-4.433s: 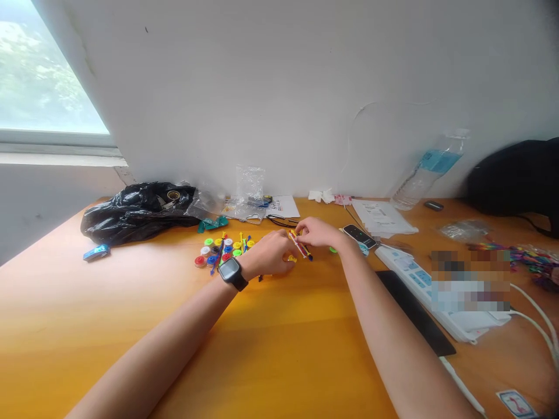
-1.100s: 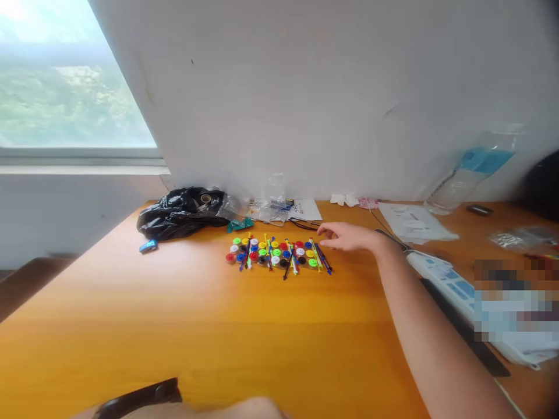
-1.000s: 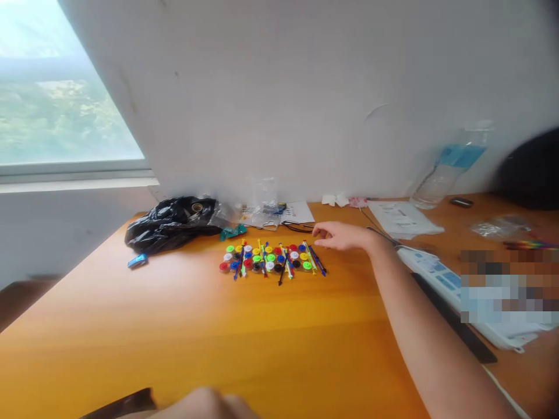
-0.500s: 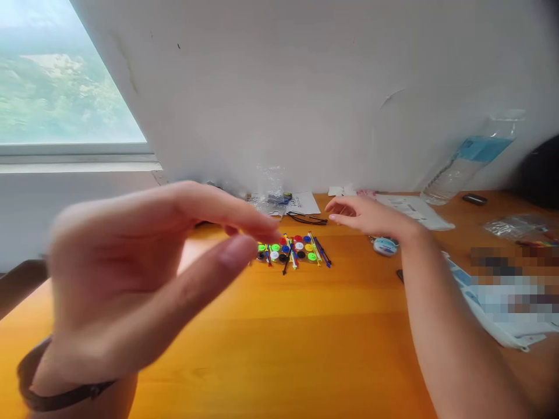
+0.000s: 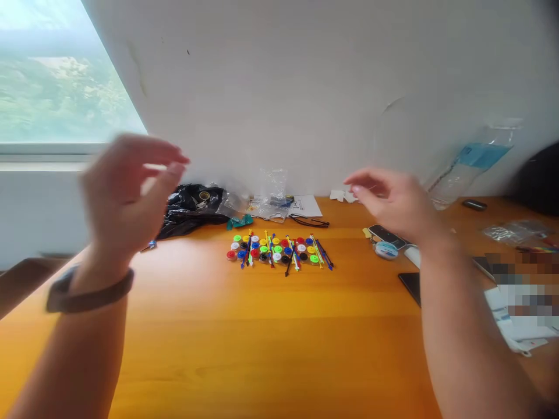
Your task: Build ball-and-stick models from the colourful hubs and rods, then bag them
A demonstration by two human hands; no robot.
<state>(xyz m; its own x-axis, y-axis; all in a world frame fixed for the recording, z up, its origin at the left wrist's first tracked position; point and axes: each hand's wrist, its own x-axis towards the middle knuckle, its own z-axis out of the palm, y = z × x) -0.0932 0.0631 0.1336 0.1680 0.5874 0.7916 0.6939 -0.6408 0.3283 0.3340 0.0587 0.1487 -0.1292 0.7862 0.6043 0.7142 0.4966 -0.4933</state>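
Note:
My left hand (image 5: pixel 133 195), with a dark band on its wrist, is raised in the air at the left and blurred by motion. Its fingers curve loosely toward the thumb, and a gap shows between them with nothing in it. On the right, my right hand (image 5: pixel 384 198) hovers above the far part of the table, fingers bent and apart from the palm, holding nothing visible. Between the two hands, further off, small round coloured pieces (image 5: pixel 278 249) lie in rows. Thin arrow-tipped coloured sticks (image 5: pixel 323 254) lie among them. Neither hand touches these pieces.
A black plastic bag (image 5: pixel 192 212) and a clear plastic bag (image 5: pixel 274 186) lie along the wall on the wooden table (image 5: pixel 262 349). Black-framed glasses (image 5: pixel 309 221) rest nearby. At the right are a round blue-white case (image 5: pixel 386 249), a leaning clear bottle (image 5: pixel 469 160) and papers.
My left hand has drawn away up and to the left, uncovering the black bag and more coloured pieces. My right hand has risen and shifted right. The view has shifted slightly.

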